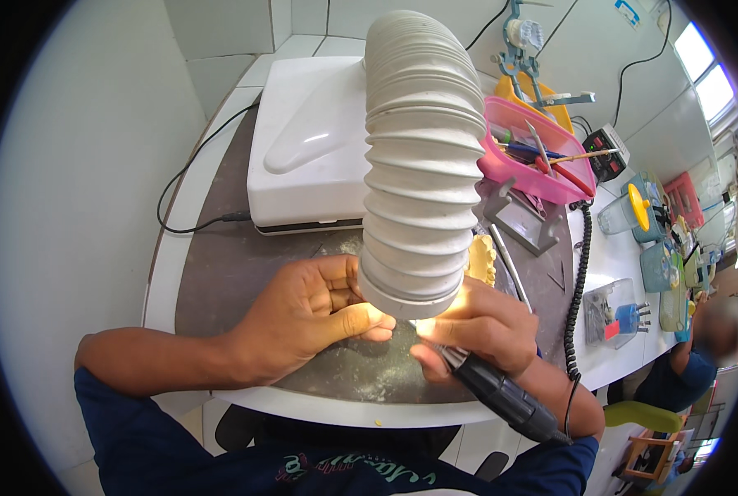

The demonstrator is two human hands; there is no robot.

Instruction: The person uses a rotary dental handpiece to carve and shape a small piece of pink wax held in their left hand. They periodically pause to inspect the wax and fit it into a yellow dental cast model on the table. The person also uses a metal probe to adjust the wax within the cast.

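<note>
My right hand [491,329] grips a black rotary handpiece [505,397] like a pen, its front end pointing left toward my other hand. Fingers curled and thumb pressed in, my left hand [299,321] is closed in a pinch. Whatever sits between those fingertips is hidden behind the mouth of a ribbed white suction hose [423,190]. The hose hangs down between both hands, with light shining beneath it. Pale dust [377,384] lies on the dark worktop just below. Beyond the right hand stands a yellowish dental cast [480,260], partly covered by the hose.
A white suction unit [307,124] stands at the back left. A pink basket [542,178] of tools, a grey handpiece stand [524,219] and an articulator [522,50] are back right. A coiled cord [581,281] crosses the right side. Another person [675,372] sits far right.
</note>
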